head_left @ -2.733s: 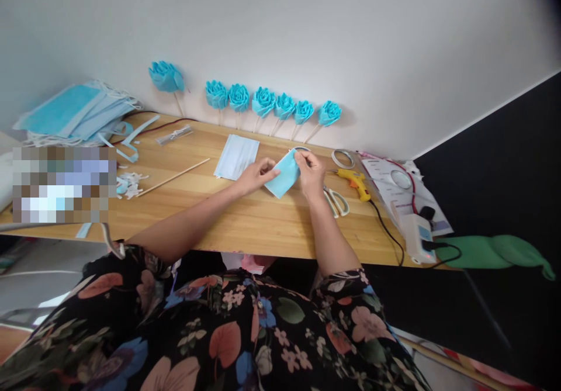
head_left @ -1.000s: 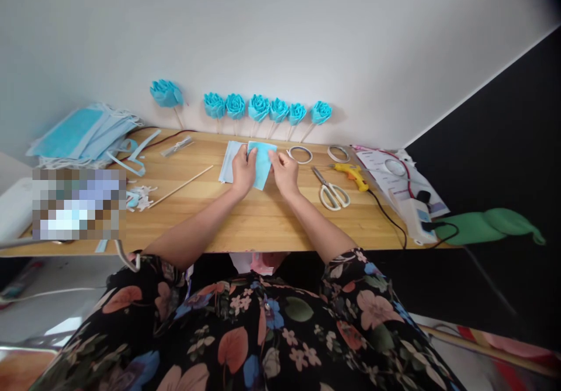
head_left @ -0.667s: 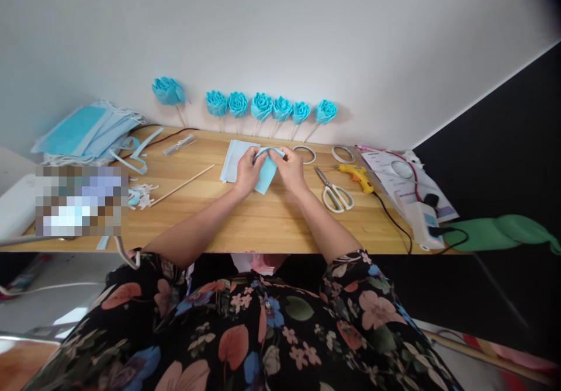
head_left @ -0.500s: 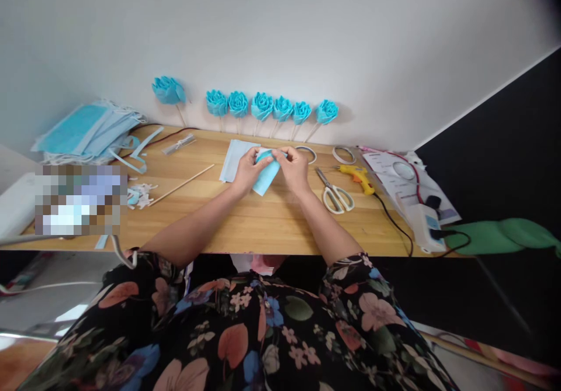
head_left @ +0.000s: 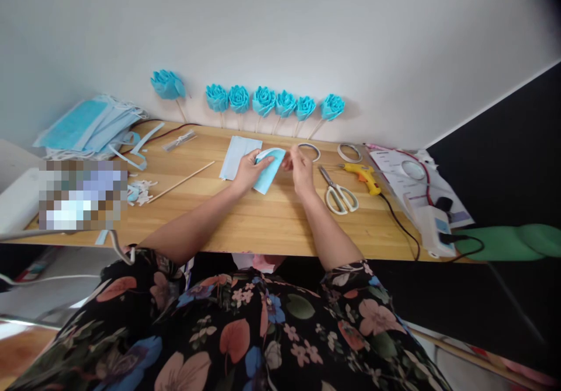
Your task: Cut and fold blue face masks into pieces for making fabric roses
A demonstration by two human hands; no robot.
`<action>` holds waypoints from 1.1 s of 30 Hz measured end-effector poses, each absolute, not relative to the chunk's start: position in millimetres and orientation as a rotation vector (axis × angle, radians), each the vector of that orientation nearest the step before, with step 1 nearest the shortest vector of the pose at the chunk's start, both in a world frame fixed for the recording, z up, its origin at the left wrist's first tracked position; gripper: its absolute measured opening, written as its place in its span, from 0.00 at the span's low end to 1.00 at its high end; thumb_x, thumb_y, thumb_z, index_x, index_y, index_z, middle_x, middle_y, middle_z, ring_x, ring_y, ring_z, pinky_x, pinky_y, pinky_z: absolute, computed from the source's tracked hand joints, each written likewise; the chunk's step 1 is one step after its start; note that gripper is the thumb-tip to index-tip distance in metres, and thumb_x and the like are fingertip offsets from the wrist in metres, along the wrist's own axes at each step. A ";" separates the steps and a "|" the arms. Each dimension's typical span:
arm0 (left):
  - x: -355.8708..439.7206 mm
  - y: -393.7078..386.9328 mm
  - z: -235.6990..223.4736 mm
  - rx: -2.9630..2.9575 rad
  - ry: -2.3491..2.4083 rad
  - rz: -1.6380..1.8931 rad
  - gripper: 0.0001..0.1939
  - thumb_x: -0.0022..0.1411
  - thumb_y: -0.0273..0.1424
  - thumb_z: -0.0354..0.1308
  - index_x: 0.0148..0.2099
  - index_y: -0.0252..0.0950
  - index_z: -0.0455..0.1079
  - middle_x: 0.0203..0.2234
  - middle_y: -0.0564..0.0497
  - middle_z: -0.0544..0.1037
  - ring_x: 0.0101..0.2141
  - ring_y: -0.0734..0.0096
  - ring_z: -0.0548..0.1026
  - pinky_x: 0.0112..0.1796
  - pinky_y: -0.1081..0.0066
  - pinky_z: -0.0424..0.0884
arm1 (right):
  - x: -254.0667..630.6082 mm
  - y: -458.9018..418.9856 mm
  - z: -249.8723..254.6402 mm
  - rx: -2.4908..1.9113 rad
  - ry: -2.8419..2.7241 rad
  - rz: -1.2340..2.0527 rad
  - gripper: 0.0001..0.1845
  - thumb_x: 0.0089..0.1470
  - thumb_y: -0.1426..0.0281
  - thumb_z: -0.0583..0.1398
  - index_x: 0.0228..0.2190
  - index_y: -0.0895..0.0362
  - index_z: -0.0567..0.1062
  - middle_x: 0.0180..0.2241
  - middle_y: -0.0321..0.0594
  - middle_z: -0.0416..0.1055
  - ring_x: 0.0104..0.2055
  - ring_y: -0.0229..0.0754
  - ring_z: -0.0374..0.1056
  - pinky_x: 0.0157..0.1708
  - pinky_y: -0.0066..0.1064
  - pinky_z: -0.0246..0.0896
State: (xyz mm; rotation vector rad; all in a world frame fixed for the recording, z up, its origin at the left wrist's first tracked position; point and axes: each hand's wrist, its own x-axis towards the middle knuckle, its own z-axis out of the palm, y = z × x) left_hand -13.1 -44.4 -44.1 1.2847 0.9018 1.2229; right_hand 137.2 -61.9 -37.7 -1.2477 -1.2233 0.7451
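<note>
My left hand (head_left: 249, 172) pinches a light-blue piece of face mask fabric (head_left: 270, 173), thumb on its front face. The piece is curved over at its top edge, which shows a paler inner side. Just right of the fabric is my right hand (head_left: 302, 170), its fingers curled and smeared by motion; whether they touch or hold anything cannot be made out. Behind my left hand a pale pleated face mask (head_left: 240, 152) lies flat on the wooden table (head_left: 263, 227). Scissors (head_left: 338, 191) with white handles lie to the right of my right hand.
Several blue fabric roses (head_left: 263, 101) on sticks lean at the wall. Tape rolls (head_left: 349, 152), a yellow glue gun (head_left: 363, 177) and a power strip (head_left: 435, 227) lie right. At left are a face mask stack (head_left: 79, 125), a wooden stick (head_left: 182, 182) and scraps (head_left: 140, 192).
The fabric was held between both hands and turned, its top edge bent over. My right hand has since moved off its right edge, while my left hand keeps its hold.
</note>
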 end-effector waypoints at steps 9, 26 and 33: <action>-12.1 -43.6 -47.0 1.312 0.818 1.178 0.22 0.54 0.46 0.69 0.31 0.35 0.65 0.21 0.57 0.64 0.23 0.78 0.61 0.25 0.75 0.58 | 131.9 -64.9 -40.7 -1.265 -1.250 0.644 0.28 0.56 0.44 0.57 0.20 0.55 0.65 0.19 0.30 0.60 0.25 0.34 0.57 0.28 0.27 0.55; -24.0 -18.6 -59.6 1.265 1.043 1.521 0.13 0.62 0.39 0.63 0.34 0.36 0.66 0.24 0.57 0.65 0.24 0.77 0.63 0.28 0.74 0.61 | 115.4 -76.2 -40.7 -1.300 -1.843 1.066 0.24 0.54 0.51 0.60 0.20 0.58 0.72 0.20 0.33 0.69 0.22 0.33 0.57 0.27 0.28 0.48; -28.0 -6.4 -67.7 1.154 1.051 1.566 0.16 0.60 0.44 0.64 0.37 0.37 0.67 0.26 0.56 0.68 0.26 0.75 0.66 0.31 0.73 0.64 | 144.2 -104.2 7.7 -1.503 -2.303 0.681 0.10 0.55 0.62 0.64 0.26 0.54 0.79 0.24 0.33 0.74 0.26 0.35 0.62 0.29 0.30 0.44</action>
